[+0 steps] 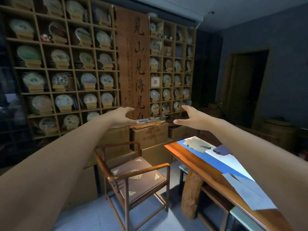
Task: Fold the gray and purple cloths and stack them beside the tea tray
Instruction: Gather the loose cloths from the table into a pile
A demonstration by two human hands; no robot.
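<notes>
Head view, two empty hands (122, 117) (194, 118), three cloths (196, 145) (222, 150) (240, 182)

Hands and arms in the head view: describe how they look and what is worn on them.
Both forearms are bare right up to the bottom edge of the frame; no sleeves show. The left hand and the right hand wear no gloves, and no watch, bracelet or ring can be seen on either. No markings are visible on them.

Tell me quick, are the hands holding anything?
Left hand: open, fingers spread, holding nothing.
Right hand: open, fingers spread, holding nothing.
</notes>
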